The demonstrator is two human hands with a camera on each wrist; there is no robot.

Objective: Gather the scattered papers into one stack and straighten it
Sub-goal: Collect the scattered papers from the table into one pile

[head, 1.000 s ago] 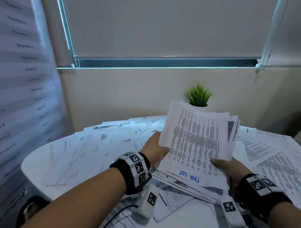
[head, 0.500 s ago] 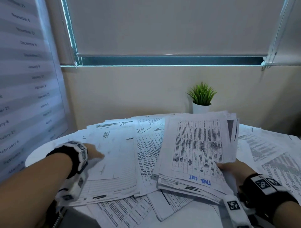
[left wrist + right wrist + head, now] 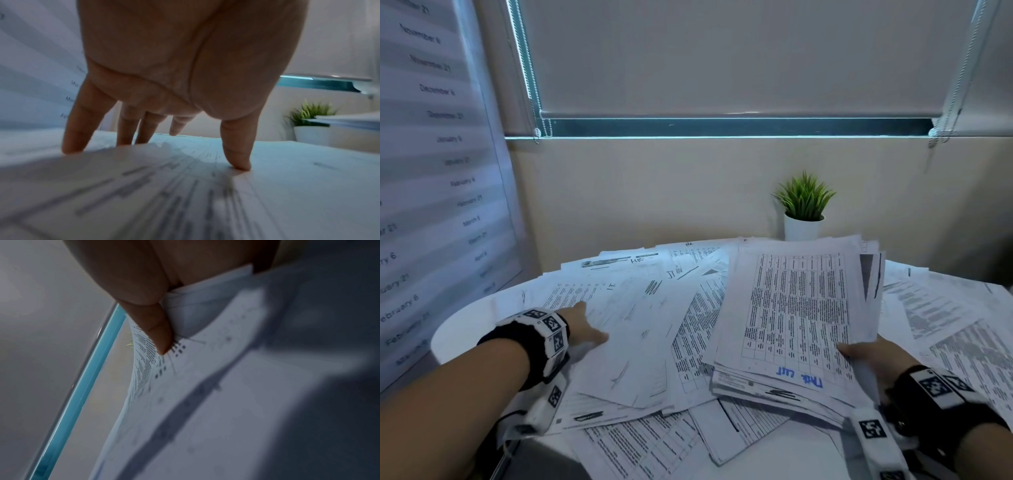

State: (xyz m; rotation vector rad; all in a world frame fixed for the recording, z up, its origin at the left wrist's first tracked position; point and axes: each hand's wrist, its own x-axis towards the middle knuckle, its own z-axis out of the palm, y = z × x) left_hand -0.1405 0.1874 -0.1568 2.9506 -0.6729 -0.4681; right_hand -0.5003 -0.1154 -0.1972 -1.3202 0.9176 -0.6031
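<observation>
Printed papers [image 3: 640, 294] lie scattered all over a white round table [image 3: 460, 337]. My right hand [image 3: 859, 353] grips the near right corner of a thick, uneven stack [image 3: 798, 308] held low over the table's middle. In the right wrist view the thumb [image 3: 160, 337] presses on the top sheet, and the other fingers are hidden beneath the stack. My left hand [image 3: 592, 325] is at the table's left. Its thumb [image 3: 236, 160] lies on top of a loose sheet [image 3: 626, 349]. Its spread fingers [image 3: 76, 129] reach behind that sheet's raised edge.
A small green plant in a white pot [image 3: 803, 228] stands at the table's far edge by the wall. More loose sheets cover the right side [image 3: 955, 329] and the near edge [image 3: 654, 445]. A large dated chart [image 3: 431, 171] hangs on the left.
My left hand let go of the stack and swung left onto a loose sheet. The stack, now in my right hand alone, tipped down flatter toward the table.
</observation>
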